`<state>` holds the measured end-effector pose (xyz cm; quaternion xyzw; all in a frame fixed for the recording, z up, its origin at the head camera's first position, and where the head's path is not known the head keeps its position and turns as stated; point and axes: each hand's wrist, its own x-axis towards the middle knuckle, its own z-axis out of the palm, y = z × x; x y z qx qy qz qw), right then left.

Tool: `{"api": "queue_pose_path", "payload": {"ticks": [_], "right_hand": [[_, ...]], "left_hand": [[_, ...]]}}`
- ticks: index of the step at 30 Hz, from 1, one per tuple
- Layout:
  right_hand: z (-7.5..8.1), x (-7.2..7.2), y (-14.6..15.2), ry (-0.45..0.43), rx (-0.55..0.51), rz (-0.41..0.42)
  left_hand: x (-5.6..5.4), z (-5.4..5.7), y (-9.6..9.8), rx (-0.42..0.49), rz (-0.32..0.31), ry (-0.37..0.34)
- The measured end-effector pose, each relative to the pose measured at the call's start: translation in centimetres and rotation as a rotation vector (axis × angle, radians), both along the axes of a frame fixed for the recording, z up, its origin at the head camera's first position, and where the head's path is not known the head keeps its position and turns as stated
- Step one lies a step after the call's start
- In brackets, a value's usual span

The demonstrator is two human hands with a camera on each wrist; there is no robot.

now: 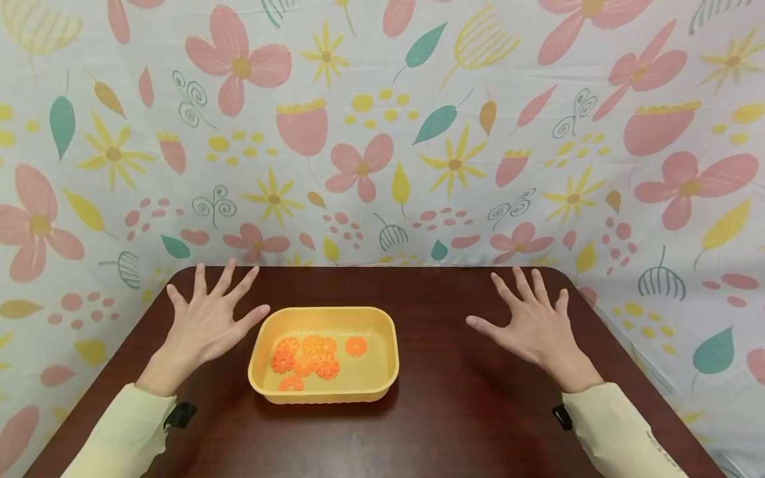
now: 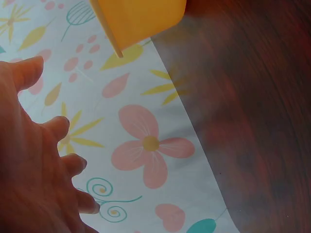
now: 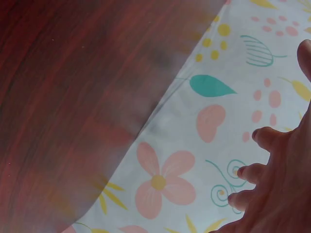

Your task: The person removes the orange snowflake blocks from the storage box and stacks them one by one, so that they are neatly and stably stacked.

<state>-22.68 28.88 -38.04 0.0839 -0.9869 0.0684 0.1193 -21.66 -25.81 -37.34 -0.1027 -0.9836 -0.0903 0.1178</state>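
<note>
A yellow rectangular tub (image 1: 323,397) stands on the table, left of the middle. Inside it lie several orange flower-shaped pieces (image 1: 326,366), mostly bunched at its left side, with one apart (image 1: 355,346) toward the right. My left hand (image 1: 206,325) is spread wide just left of the tub, its thumb near the tub's upper left corner, holding nothing. Farther off to the right, my right hand (image 1: 534,328) has its fingers fanned out and holds nothing. The left wrist view shows the tub's wall (image 2: 146,19) beyond the left thumb; in the right wrist view the fingers (image 3: 252,172) are bare.
The dark brown wooden table (image 1: 436,431) reaches back to a white cloth (image 1: 382,219) printed with flowers and leaves, which also hangs along both sides. Pale sleeves (image 1: 119,431) cover the forearms, with a dark strap piece at each wrist.
</note>
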Motion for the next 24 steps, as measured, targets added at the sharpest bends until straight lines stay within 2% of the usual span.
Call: {"api": "queue_pose_path", "payload": {"ticks": [4,8,16,24], "right_hand": [[-0.2,0.5,-0.1,0.028,-0.007,0.016],[-0.6,1.4,-0.4,0.042,-0.009,0.038],[-1.8,3.6,-1.0,0.072,-0.009,0.097],[-2.5,5.1,-2.1,0.097,-0.007,0.138]], "left_hand": [[0.4,0.1,0.2,0.005,-0.003,0.012],[1.1,-0.3,0.4,0.007,0.000,0.048],[3.3,-1.6,0.8,0.045,-0.025,0.113],[5.5,-2.2,1.1,0.083,-0.049,0.116]]}}
